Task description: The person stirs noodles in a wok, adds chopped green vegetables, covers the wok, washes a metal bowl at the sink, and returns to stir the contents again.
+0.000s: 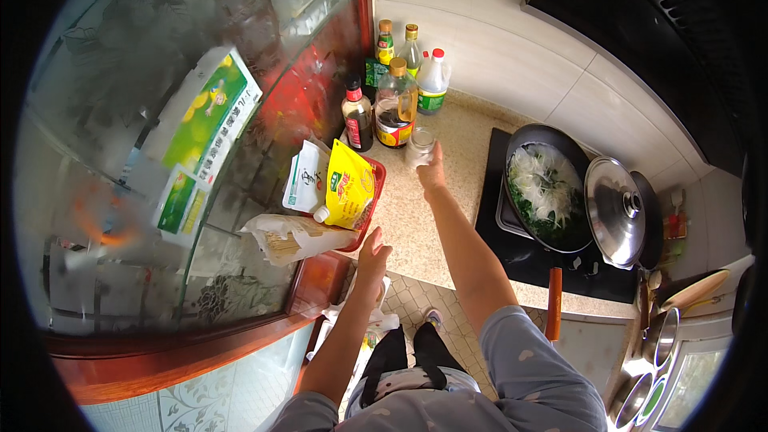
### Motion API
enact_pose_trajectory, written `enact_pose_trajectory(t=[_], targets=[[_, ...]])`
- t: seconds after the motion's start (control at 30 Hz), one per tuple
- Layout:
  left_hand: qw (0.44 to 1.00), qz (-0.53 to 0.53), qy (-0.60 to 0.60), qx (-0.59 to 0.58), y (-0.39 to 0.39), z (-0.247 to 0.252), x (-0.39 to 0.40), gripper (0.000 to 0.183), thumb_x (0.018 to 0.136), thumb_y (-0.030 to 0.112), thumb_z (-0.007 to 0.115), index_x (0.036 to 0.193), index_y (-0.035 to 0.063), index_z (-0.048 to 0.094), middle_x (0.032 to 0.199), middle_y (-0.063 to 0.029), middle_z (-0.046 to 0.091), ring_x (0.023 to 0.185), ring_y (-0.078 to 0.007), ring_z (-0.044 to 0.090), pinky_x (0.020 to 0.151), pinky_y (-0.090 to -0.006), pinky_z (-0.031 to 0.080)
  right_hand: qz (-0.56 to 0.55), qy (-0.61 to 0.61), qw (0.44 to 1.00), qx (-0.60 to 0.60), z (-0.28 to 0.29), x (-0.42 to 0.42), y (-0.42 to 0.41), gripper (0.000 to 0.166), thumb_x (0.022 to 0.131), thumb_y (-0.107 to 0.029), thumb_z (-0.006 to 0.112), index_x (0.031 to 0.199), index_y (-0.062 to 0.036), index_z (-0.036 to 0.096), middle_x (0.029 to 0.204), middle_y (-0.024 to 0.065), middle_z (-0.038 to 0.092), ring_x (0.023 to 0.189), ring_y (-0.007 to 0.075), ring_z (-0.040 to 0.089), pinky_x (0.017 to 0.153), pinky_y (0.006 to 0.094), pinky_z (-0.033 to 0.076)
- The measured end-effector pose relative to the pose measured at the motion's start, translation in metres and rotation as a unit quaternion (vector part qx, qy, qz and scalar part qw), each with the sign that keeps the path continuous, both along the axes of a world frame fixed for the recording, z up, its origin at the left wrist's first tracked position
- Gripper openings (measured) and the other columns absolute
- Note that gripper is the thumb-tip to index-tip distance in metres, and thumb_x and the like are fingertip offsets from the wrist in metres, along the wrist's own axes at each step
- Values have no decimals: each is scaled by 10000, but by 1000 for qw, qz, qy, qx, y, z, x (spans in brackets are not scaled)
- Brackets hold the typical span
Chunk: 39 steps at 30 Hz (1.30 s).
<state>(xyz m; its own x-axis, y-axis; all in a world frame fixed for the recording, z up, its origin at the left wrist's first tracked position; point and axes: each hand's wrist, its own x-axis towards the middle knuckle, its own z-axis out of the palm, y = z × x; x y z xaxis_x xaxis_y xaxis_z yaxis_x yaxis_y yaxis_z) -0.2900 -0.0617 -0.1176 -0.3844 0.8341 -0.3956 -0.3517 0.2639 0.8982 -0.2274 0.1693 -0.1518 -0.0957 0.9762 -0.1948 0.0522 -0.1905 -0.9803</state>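
My right hand (432,173) has its fingers on the side of a small clear glass jar (421,145) with pale contents. The jar is at the back of the speckled countertop (414,210), just in front of the sauce bottles. My left hand (373,254) holds nothing, its fingers apart, near the counter's front edge. Closest to it is a red tray (373,207), which carries a yellow spouted pouch (349,186), a white packet (307,177) and a plastic bag of dry noodles (294,239).
Bottles crowd the corner, among them a large soy sauce bottle (396,105) and a dark sauce bottle (357,117). At right, a wok (521,132) holding greens and pale shreds sits on the black cooktop (495,240), beside a steel lid (609,210). The wok's wooden handle (554,306) juts past the counter.
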Motion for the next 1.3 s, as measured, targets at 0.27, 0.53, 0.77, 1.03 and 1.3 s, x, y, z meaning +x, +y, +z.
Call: enact_pose_trajectory(t=[0.27, 0.53, 0.77, 1.03, 1.3], targets=[[999, -15, 40, -31, 4, -6, 1, 509, 804, 88, 537, 1290, 13, 406, 1327, -117, 415, 1223, -183, 378, 998, -298, 298, 86, -54, 995, 9, -13, -37, -17, 831, 686, 117, 456, 1413, -140, 146, 1344, 138, 372, 1115, 244, 462, 883, 330, 408], [995, -45, 86, -18, 4, -20, 4, 481, 809, 90, 538, 1271, 10, 431, 1282, -121, 463, 1140, -187, 463, 956, -282, 341, 85, -31, 996, -10, 10, -22, -51, 723, 710, 99, 433, 1381, -105, 255, 1343, 186, 378, 1088, 249, 501, 854, 336, 443], [955, -84, 280, 49, 3, 6, 22, 194, 703, -4, 555, 896, 5, 575, 814, -105, 588, 673, -168, 568, 609, -300, 456, 11, -194, 965, 175, 14, 33, -146, 355, 681, 42, 503, 1018, -16, 596, 712, 83, 546, 632, 137, 509, 566, 290, 430], [819, -255, 513, 29, -10, 13, 66, 498, 668, -2, 623, 1117, 47, 411, 1260, -178, 303, 1125, -353, 325, 861, -517, 326, 216, -296, 929, 52, 38, 124, -212, 907, 651, -50, 676, 1396, -62, 158, 1386, 251, 251, 1240, 346, 349, 997, 376, 348], [677, -476, 560, -33, -47, 4, 111, 606, 756, 349, 627, 1281, 119, 431, 1405, -181, 268, 1311, -446, 124, 992, -639, 169, 271, -268, 924, 42, 23, 199, -296, 542, 696, -127, 585, 1212, -30, 452, 1251, 208, 454, 1130, 360, 455, 944, 395, 384]])
